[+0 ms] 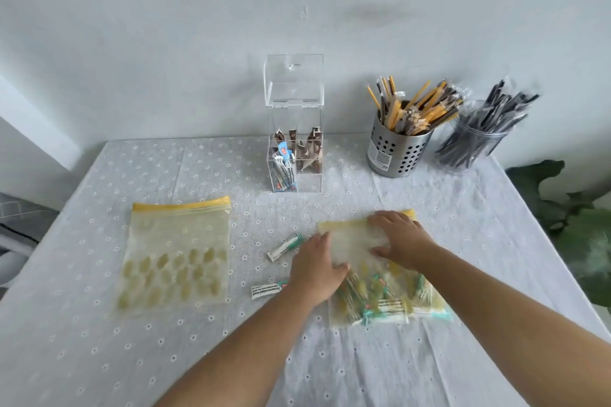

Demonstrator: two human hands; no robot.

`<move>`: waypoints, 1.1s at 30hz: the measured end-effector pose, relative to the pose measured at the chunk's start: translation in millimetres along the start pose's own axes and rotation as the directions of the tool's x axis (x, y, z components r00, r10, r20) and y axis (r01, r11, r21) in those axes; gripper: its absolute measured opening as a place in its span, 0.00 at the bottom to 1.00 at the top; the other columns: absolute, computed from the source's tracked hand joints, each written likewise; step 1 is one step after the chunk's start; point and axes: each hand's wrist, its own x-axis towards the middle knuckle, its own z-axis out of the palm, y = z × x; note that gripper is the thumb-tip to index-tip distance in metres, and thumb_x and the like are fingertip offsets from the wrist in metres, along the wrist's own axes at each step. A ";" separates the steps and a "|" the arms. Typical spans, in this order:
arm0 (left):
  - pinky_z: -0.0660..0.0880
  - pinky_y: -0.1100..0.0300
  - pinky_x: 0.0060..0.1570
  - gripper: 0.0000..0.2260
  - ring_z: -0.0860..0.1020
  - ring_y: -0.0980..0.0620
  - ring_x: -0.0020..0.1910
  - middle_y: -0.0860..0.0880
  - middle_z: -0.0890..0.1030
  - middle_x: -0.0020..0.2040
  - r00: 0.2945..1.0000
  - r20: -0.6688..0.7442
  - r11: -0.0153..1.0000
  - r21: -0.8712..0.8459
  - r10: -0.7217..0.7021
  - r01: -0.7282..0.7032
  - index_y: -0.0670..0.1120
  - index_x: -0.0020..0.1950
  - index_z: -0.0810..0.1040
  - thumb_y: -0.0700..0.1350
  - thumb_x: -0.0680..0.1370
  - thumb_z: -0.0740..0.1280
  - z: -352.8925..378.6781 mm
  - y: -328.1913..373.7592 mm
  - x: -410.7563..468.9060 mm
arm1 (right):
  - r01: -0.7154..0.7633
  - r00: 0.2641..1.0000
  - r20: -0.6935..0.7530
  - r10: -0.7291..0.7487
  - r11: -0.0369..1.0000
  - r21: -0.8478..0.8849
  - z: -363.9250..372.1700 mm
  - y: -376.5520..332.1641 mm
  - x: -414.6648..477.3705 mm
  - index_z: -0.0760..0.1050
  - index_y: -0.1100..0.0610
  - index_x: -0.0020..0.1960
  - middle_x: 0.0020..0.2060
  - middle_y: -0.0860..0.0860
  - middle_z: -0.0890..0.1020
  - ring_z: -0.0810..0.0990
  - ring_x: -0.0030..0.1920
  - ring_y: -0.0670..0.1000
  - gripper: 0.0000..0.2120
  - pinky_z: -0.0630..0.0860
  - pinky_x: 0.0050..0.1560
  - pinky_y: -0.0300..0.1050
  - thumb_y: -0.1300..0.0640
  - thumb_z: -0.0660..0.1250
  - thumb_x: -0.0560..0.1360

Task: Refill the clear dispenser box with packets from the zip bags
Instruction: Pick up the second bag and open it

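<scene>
Fingers of the right hand (401, 238) lie bent over the top of the filled zip bag (390, 301), their tips at its yellow zip strip and the thumb lower on the bag's face; whether they pinch the film or only press on it cannot be told. The left hand (314, 269) lies at the same bag's left edge, thumb pointing across the film toward the right hand, fingertips blurred against the plastic, so its hold cannot be told either. The bag lies flat on the tablecloth (165, 357), with green-and-white packets crowded in its near half. Two loose packets lie just left of the left hand, one (285, 247) further off and one (267, 290) beside the wrist. Well apart to the left lies an empty zip bag (175, 254), flat, zip strip away from the person. The clear dispenser box (294, 142) stands upright beyond both bags, near the wall, lid raised, with blue-and-white packets at its front left and brown ones on the right. To its right stand a perforated steel cup (396, 155) of yellow and brown sticks and a clear jar (476, 145) of dark sticks. Green leaves (578, 235) show at the table's right edge.
</scene>
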 end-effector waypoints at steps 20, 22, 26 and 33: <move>0.80 0.60 0.31 0.08 0.80 0.55 0.31 0.50 0.77 0.30 0.999 0.029 0.609 -0.791 -0.042 0.049 0.44 0.43 0.82 0.36 0.77 0.65 -131.2 8.7 -39.8 | 0.004 0.993 0.099 -0.058 0.882 0.472 -119.3 -2.3 -31.0 0.82 0.55 0.38 0.33 0.51 0.79 0.72 0.35 0.48 0.05 0.66 0.36 0.40 0.54 0.75 0.68; 0.79 0.62 0.30 0.07 0.79 0.57 0.30 0.50 0.75 0.29 0.998 -0.043 0.642 -0.767 -0.054 0.001 0.44 0.43 0.81 0.36 0.77 0.65 -155.0 0.2 -45.5 | 0.026 0.984 0.125 -0.125 0.800 0.600 -130.6 -21.7 -37.6 0.83 0.57 0.42 0.36 0.53 0.81 0.75 0.37 0.48 0.04 0.69 0.38 0.38 0.57 0.73 0.70; 0.74 0.67 0.32 0.04 0.77 0.58 0.31 0.51 0.76 0.33 0.942 -0.305 0.713 -0.691 -0.140 -0.118 0.44 0.47 0.80 0.38 0.76 0.66 -197.6 -21.2 -55.0 | 0.076 0.968 0.090 -0.233 0.618 0.782 -148.1 -73.9 -39.4 0.83 0.57 0.42 0.34 0.50 0.84 0.80 0.34 0.46 0.03 0.76 0.39 0.36 0.61 0.70 0.72; 0.71 0.61 0.42 0.12 0.76 0.53 0.47 0.50 0.77 0.51 0.800 -0.487 0.773 -0.633 -0.351 -0.046 0.46 0.57 0.75 0.41 0.74 0.66 -194.7 -53.0 -90.0 | 0.263 0.963 -0.159 -0.216 0.638 0.724 -136.1 -190.6 -23.5 0.80 0.69 0.41 0.32 0.58 0.81 0.77 0.33 0.52 0.09 0.77 0.39 0.44 0.61 0.71 0.72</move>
